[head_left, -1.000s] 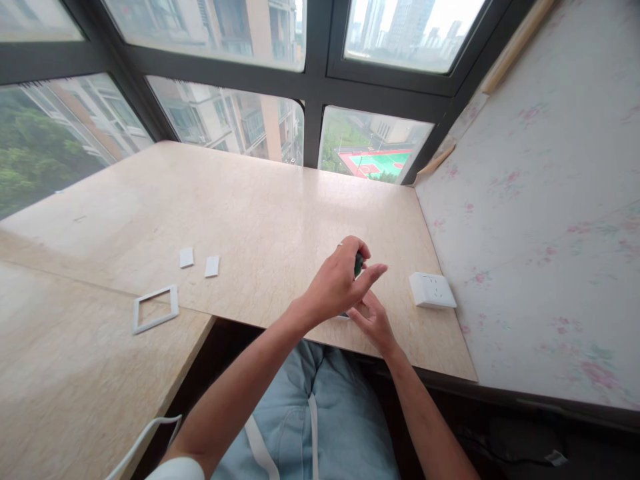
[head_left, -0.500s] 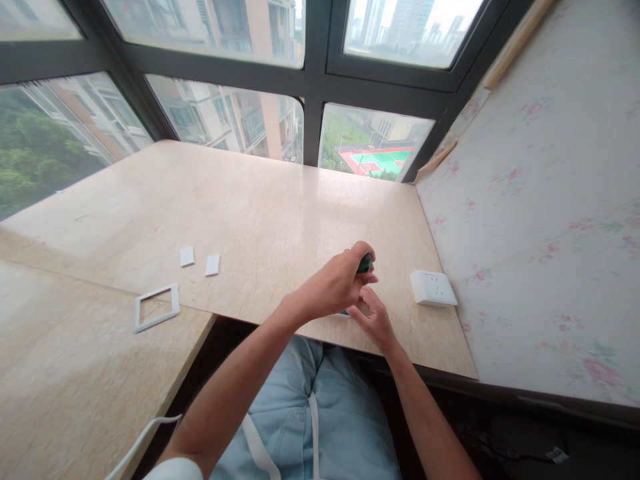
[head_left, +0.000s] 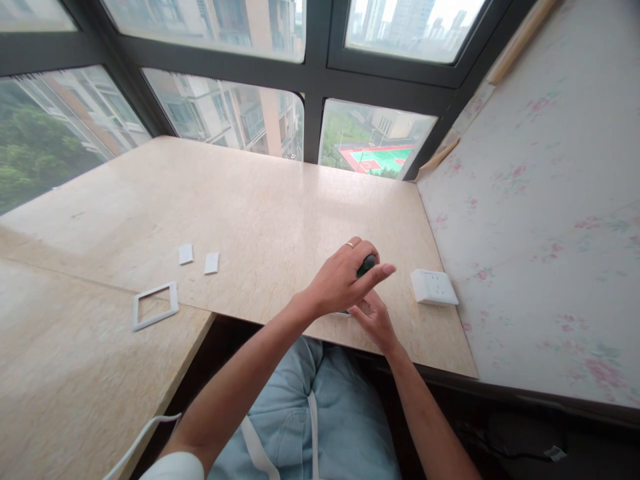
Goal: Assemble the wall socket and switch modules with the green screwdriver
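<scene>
L hand [head_left: 340, 280] had fingers curled round a dark handle [head_left: 367, 265], thumb off, left of the white socket box [head_left: 434, 287] on the counter [head_left: 260, 213]; R hand [head_left: 374, 321], grip unclear, was by a white-edged pc [head_left: 343, 314], likely to skid if pressed off-ctr.

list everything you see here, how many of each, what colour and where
open rectangular plastic frame: 1, white, left side
small flat plastic plates: 2, white, beyond the frame
boxy plastic socket: 1, white, right, near wall
rounded handle: 1, dark green, in left hand's grip
thin-edged piece: 1, white edge, mostly hidden under hands
stone-look tabletop: 1, beige, below window
window frame: 1, dark grey, far side
floral wallpapered wall: 1, whitish, right
thin cable: 1, white, lower left
trousers: 1 pair, light blue, bottom centre
left hand, right hand: 2, bare, centre
</scene>
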### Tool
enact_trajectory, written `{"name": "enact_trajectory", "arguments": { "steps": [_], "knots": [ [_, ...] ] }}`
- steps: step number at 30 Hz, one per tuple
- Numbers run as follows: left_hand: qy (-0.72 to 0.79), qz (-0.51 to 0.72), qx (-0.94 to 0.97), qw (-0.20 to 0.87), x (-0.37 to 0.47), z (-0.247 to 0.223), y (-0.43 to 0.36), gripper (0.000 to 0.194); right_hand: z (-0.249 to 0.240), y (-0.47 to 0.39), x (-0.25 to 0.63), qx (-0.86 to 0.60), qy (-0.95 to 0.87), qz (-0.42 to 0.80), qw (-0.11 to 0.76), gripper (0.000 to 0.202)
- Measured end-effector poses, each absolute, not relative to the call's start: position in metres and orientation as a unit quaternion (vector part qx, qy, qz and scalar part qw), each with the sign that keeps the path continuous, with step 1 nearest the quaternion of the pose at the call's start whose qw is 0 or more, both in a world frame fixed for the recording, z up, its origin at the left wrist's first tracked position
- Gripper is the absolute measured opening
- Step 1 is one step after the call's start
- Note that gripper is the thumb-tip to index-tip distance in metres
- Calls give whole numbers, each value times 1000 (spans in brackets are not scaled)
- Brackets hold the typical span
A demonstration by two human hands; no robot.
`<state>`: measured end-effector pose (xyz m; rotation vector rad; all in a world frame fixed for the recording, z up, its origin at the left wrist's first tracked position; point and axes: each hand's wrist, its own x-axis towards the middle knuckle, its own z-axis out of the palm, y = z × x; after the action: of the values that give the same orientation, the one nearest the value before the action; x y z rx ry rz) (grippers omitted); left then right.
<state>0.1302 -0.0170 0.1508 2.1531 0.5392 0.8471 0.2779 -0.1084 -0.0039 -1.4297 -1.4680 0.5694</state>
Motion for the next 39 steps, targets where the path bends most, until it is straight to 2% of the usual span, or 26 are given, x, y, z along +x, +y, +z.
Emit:
{"name": "enact_trajectory", "arguments": {
  "steps": [6,11,19,23,28,33,36,39],
  "knots": [
    [267,359,787,424,125,140,-12,29,0,-108,278,-583,-610,232,484,32],
    [167,378,772,483,112,145,-13,15,-2,-109,278,-582,-609,224,490,34],
    [121,380,780,481,108,145,-14,31,-4,-109,278,-580,-604,231,495,35],
    [128,393,736,537,118,133,-16,23,-2,-108,278,-584,-602,238,490,33],
    [128,419,671,598,137,124,-20,37,0,-109,278,-586,-601,246,484,39],
    [105,408,697,580,140,128,-16,41,0,-109,277,-593,-596,245,483,37],
    [125,417,720,541,134,134,-13,33,-2,-109,277,-595,-596,238,484,34],
    [120,395,716,563,127,142,-13,26,-3,-109,278,-596,-595,230,487,31]
  ]
}}
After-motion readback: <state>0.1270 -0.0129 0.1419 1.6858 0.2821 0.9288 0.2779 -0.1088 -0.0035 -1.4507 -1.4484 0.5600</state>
